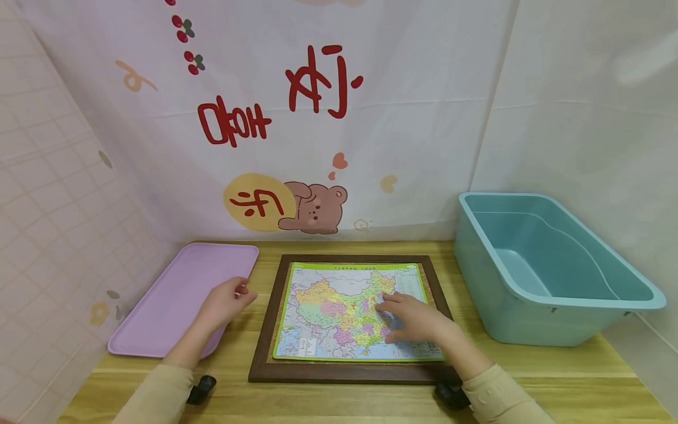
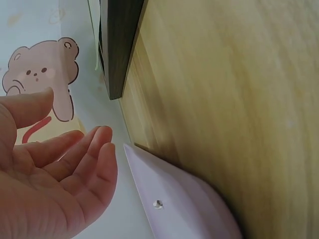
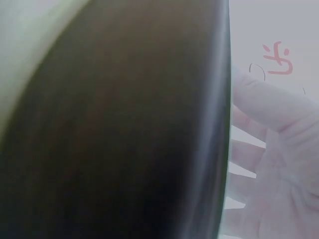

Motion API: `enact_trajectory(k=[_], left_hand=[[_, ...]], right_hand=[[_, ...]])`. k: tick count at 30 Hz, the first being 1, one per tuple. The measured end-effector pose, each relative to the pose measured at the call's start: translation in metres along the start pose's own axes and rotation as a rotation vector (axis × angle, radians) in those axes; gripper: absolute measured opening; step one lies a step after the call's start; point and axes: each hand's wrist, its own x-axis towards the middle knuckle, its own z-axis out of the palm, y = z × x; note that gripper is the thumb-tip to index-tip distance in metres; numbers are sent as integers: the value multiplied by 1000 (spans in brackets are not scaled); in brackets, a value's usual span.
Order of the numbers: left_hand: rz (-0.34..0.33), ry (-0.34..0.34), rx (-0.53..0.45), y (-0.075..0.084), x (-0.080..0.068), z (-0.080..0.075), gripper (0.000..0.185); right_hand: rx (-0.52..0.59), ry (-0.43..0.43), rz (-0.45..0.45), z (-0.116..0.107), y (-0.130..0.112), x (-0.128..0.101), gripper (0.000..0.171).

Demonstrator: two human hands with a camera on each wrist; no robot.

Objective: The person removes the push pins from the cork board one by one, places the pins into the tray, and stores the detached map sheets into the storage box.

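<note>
A map puzzle board [image 1: 339, 330] with a green border lies inside a dark brown frame [image 1: 349, 372] on the table. My right hand [image 1: 410, 318] is over the right part of the map, fingers spread and fingertips right at its surface. In the right wrist view the dark frame [image 3: 124, 124] fills much of the picture, with the spread right hand [image 3: 279, 149] beyond it. My left hand [image 1: 226, 301] hovers between the purple tray [image 1: 175, 294] and the frame, holding nothing. In the left wrist view the left hand's fingers [image 2: 94, 174] are loosely bent.
A deep teal tub [image 1: 529, 324] stands on the table [image 1: 556, 377] at the right. Behind everything hangs a white cloth [image 1: 413, 147] printed with a bear and red characters. A tiled-pattern wall covering [image 1: 47, 206] bounds the left side.
</note>
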Motion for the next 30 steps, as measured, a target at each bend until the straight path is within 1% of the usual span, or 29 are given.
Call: enact_trajectory(k=[4, 7, 9, 14, 17, 22, 30], left_hand=[[-6, -18, -4, 2, -2, 2, 51], [-4, -20, -9, 4, -3, 4, 52], [1, -23, -15, 5, -4, 5, 52], [-10, -37, -39, 8, -5, 10, 55], [-15, -46, -53, 9, -5, 13, 55], [-11, -67, -68, 11, -5, 19, 54], [-51, -94, -92, 13, -5, 25, 55]], right_hand=[[17, 1, -26, -2, 5, -3, 66], [47, -1, -25, -5, 9, -6, 67], [60, 12, -29, -8, 12, -9, 67], [51, 86, -38, -16, 19, -18, 64], [52, 127, -6, -20, 24, -23, 63], [78, 192, 28, -25, 31, -31, 65], [73, 289, 59, -27, 41, -38, 66]])
